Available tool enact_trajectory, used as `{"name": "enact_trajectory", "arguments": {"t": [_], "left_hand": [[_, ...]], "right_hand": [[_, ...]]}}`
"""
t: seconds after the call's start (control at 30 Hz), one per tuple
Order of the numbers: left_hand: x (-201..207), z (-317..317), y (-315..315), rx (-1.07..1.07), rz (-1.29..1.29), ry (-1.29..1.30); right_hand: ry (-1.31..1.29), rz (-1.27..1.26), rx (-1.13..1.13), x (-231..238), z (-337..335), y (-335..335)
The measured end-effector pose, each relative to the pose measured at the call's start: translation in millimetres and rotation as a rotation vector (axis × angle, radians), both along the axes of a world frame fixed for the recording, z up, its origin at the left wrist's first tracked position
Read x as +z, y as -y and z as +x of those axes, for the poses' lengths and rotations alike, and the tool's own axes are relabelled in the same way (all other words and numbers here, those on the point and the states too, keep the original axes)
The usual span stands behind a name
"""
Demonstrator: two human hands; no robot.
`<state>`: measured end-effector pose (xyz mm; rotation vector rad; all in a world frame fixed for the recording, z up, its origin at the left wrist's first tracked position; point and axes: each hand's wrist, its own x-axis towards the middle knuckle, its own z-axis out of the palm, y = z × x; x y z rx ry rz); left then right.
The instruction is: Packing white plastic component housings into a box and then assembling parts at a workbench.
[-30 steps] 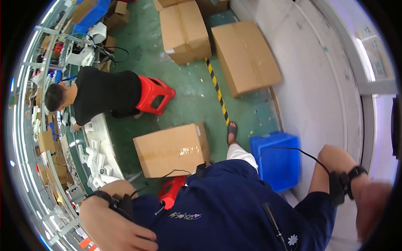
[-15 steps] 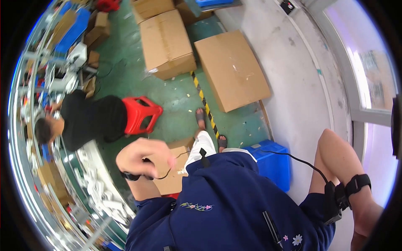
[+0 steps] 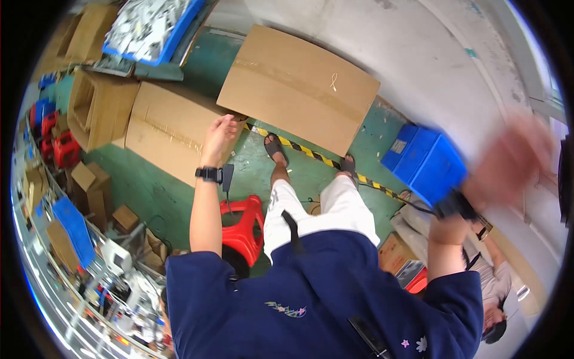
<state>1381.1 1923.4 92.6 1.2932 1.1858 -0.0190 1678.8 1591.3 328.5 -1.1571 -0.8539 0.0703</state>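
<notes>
My left hand (image 3: 221, 134) is held out ahead, its fingers curled together close to the near left corner of a large closed cardboard box (image 3: 299, 84). What the fingers hold, if anything, is hidden. A black band with a small dark block is on that wrist. Off to the right, my right hand (image 3: 514, 161) is smeared by motion, so its fingers do not show. It is raised in front of the pale wall, beyond a blue plastic bin (image 3: 427, 161). A black device with a cable is strapped to that wrist.
A second long cardboard box (image 3: 170, 128) lies left of the first, beside an open carton (image 3: 101, 110). A red stool (image 3: 244, 230) stands by my left leg. Blue crate (image 3: 158, 51) of white parts at upper left. Another person (image 3: 493, 281) is at lower right. Yellow-black tape (image 3: 311, 154) crosses the floor.
My view has turned and moved nearer the boxes. My left hand has gone from near my body to further ahead. My right arm has swung forward. The person in black has left view.
</notes>
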Motion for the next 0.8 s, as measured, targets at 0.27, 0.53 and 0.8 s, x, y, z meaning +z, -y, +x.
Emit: {"name": "enact_trajectory", "arguments": {"t": [0.27,0.53,0.8], "left_hand": [[-327.9,153.3,-128.7,-0.426,1.058,-0.53],[-389.9,182.2,-167.1,-0.314,1.024,-0.617],[-228.3,195.0,-39.7,-0.32,0.172,-0.447]], "right_hand": [[-0.611,-1.695,-0.905,-608.7,8.8,115.7],[-1.141,-1.42,-1.2,-677.8,41.5,-21.0],[-0.392,-1.286,-1.014,-788.8,91.5,285.4]]}}
